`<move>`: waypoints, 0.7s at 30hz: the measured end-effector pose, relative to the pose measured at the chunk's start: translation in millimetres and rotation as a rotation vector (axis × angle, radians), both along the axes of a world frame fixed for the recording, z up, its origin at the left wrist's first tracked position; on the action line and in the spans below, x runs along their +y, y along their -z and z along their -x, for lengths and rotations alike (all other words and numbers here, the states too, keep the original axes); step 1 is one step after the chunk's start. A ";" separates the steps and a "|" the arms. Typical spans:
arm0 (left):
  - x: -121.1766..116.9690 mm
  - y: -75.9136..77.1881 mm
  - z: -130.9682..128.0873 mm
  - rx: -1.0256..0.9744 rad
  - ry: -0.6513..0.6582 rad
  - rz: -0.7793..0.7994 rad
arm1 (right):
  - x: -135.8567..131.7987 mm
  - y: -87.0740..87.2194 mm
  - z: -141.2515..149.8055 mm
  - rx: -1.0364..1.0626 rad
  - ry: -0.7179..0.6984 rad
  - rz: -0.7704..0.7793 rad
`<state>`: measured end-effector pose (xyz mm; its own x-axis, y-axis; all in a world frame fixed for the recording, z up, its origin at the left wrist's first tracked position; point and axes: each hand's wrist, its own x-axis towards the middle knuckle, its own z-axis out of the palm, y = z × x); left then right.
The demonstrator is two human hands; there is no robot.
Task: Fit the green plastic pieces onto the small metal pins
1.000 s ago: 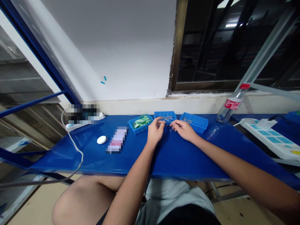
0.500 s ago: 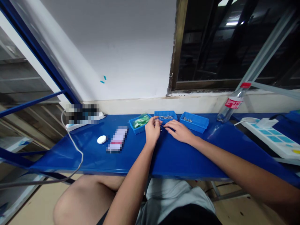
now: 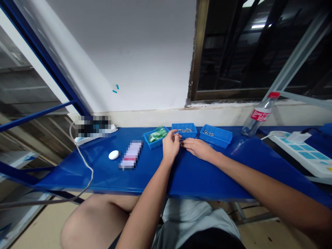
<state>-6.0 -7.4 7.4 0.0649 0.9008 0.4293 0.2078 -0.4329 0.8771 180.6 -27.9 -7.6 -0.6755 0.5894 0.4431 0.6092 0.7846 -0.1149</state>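
My left hand [image 3: 171, 144] is in front of the middle bin, with thumb and fingers curled together in a pinch. Whatever it grips is too small to make out. From the right, my right hand [image 3: 199, 148] reaches in low over the table, its fingertips pressed together close to the left fingers. Thin metal glints beside these fingertips, but its kind is unclear. Just behind the hands, a blue bin [image 3: 183, 126] contains slim metal parts. A second blue bin [image 3: 216, 138] to the right has small metal pieces in it. On the left, green plastic packets [image 3: 158, 134] fill another blue bin [image 3: 150, 146].
Left on the blue table [image 3: 103, 176] are a white oval object [image 3: 113, 155] and a blurred-out flat item [image 3: 131, 155]. A clear bottle [image 3: 260, 114] with a red cap stands back right. Power strips [image 3: 301, 152] lie at the right, and a cable [image 3: 90, 169] droops at left.
My right hand has come slightly lower and its fingers have drawn together near the left fingertips. My left hand keeps its pinch. The whole view has shifted slightly.
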 end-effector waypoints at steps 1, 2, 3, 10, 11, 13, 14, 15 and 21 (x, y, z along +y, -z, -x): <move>-0.4 -0.1 -0.2 0.007 0.002 -0.004 | 0.4 0.1 -1.3 0.005 -0.004 -0.004; -0.7 -0.4 -0.3 0.014 0.005 -0.007 | 0.8 0.1 -2.5 0.012 -0.006 -0.008; -1.1 -0.7 -0.5 0.020 0.007 -0.010 | 1.2 -0.1 -3.6 0.018 -0.007 -0.014; -2.1 -1.3 -1.0 0.026 0.035 0.007 | 0.3 -4.3 -8.1 0.003 0.049 -0.042; -2.0 -0.9 -0.9 0.032 0.042 0.008 | -0.4 -4.7 -7.7 -0.004 0.051 -0.037; -1.9 -0.1 -0.8 0.048 0.051 0.001 | -1.4 -5.2 -5.8 -0.014 0.052 -0.028; -1.9 0.1 -0.7 0.056 0.053 -0.004 | -1.7 -5.2 -4.6 -0.017 0.057 -0.025; -1.8 0.3 -0.6 0.063 0.054 -0.008 | -1.9 -5.1 -3.4 -0.022 0.067 -0.023; -2.4 -0.7 0.0 0.088 0.054 -0.005 | -0.2 -0.8 2.4 -0.018 0.189 -0.007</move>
